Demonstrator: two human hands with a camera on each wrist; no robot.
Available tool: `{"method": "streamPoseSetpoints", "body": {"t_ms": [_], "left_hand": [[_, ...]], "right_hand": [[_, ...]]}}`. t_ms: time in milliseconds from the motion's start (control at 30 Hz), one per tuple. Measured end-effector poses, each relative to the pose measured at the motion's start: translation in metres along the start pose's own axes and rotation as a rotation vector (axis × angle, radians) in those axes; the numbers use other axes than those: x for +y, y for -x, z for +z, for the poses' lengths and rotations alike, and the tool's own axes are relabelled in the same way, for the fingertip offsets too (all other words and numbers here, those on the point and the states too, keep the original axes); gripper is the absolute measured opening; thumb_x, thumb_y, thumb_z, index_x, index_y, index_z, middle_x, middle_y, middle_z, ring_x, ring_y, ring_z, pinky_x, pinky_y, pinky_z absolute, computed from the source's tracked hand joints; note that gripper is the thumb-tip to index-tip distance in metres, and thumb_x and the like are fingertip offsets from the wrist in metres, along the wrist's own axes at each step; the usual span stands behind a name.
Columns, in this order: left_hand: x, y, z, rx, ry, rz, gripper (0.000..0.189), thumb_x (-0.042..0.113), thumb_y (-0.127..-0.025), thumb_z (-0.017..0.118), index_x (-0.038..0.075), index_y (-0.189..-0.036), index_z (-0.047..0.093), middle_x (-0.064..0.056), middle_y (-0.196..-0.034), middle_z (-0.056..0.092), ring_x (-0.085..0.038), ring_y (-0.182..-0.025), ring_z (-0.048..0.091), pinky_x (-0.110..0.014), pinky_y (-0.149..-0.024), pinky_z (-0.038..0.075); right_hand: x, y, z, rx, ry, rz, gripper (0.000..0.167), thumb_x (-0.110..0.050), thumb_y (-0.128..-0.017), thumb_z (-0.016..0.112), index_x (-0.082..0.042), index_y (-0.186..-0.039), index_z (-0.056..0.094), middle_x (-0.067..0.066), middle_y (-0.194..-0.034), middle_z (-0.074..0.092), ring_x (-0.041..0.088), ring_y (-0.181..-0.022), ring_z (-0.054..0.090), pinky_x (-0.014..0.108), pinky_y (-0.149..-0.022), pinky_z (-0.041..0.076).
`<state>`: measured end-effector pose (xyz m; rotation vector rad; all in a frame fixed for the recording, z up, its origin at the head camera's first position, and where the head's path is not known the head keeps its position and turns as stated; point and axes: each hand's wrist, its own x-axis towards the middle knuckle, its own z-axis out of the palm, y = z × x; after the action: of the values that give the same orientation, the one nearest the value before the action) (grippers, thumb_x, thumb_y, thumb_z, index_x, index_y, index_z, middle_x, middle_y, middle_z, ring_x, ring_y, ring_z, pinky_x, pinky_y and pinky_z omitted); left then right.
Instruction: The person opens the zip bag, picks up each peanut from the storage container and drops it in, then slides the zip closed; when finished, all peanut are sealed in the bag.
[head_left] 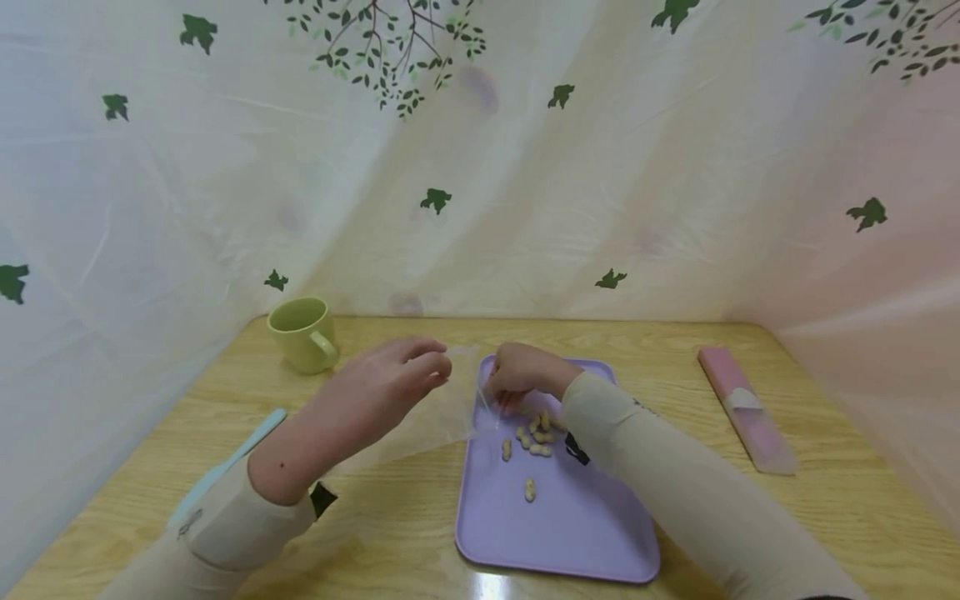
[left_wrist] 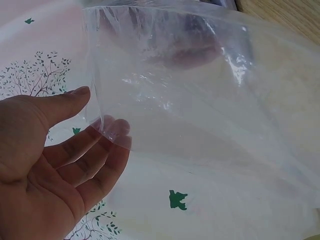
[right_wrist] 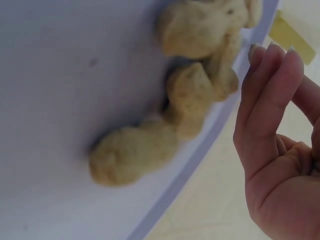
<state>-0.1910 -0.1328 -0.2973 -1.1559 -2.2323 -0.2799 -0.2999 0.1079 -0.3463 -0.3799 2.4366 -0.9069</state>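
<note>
Head view: apparently at the step of loading peanuts (head_left: 540, 450), loose on lilac tray (head_left: 555, 529), into clear bag (left_wrist: 190, 115). Touches bag edge with left hand (head_left: 378, 392), thumb and fingers apart. Holds right hand (head_left: 522, 373) over tray, beside bag; impossible to tell whether clamped on anything. Next, likely needs bag mouth kept wide and peanuts lifted toward it.

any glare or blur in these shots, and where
Head view: bright glare on the table near the purple tray; left wrist view: white glints on the clear bag; right wrist view: peanuts look blurred, the right hand sharper.
</note>
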Motion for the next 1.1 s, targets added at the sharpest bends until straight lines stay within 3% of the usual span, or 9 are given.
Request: {"method": "streamPoseSetpoints", "body": {"t_ms": [267, 533, 733, 867, 1100], "left_hand": [[0.000, 0.000, 0.000, -0.012, 0.003, -0.003, 0.023, 0.009, -0.093, 0.083, 0.016, -0.111, 0.070, -0.005, -0.119, 0.076, -0.024, -0.098, 0.077, -0.037, -0.080, 0.065], [-0.001, 0.001, -0.001, -0.024, -0.004, -0.016, 0.022, 0.009, -0.093, 0.082, 0.016, -0.111, 0.071, -0.005, -0.120, 0.077, -0.024, -0.101, 0.078, -0.038, -0.082, 0.066], [-0.001, 0.001, -0.001, -0.023, -0.014, -0.011, 0.020, 0.009, -0.094, 0.082, 0.015, -0.110, 0.071, -0.005, -0.120, 0.077, -0.023, -0.100, 0.077, -0.037, -0.081, 0.065], [-0.002, 0.000, -0.001, -0.027, -0.015, -0.012, 0.019, 0.009, -0.095, 0.081, 0.015, -0.110, 0.071, -0.005, -0.120, 0.076, -0.023, -0.101, 0.077, -0.037, -0.082, 0.065], [-0.003, 0.001, -0.001, -0.022, -0.008, -0.007, 0.019, 0.008, -0.095, 0.081, 0.015, -0.110, 0.071, -0.006, -0.120, 0.076, -0.024, -0.101, 0.077, -0.037, -0.081, 0.065]], "right_hand": [[-0.002, 0.016, -0.012, 0.015, -0.042, -0.007, 0.022, -0.019, -0.098, 0.077, -0.002, -0.082, 0.078, 0.005, -0.073, 0.076, 0.012, -0.058, 0.071, 0.036, -0.073, 0.068], [-0.003, 0.033, -0.021, 0.067, -0.102, -0.067, 0.025, -0.025, -0.098, 0.077, 0.000, -0.096, 0.078, 0.010, -0.084, 0.079, 0.016, -0.067, 0.075, 0.048, -0.086, 0.067], [-0.007, 0.054, -0.028, 0.111, -0.147, -0.125, 0.024, -0.030, -0.099, 0.076, -0.007, -0.104, 0.076, 0.016, -0.101, 0.079, 0.029, -0.084, 0.078, 0.045, -0.084, 0.068], [-0.010, 0.070, -0.034, 0.161, -0.164, -0.142, 0.026, -0.032, -0.098, 0.078, -0.008, -0.107, 0.073, 0.011, -0.098, 0.079, 0.037, -0.090, 0.078, 0.040, -0.079, 0.067], [-0.022, 0.091, -0.035, 0.165, -0.165, -0.187, 0.029, -0.032, -0.097, 0.080, -0.008, -0.110, 0.070, 0.008, -0.096, 0.079, 0.029, -0.083, 0.077, 0.038, -0.076, 0.067]]}}
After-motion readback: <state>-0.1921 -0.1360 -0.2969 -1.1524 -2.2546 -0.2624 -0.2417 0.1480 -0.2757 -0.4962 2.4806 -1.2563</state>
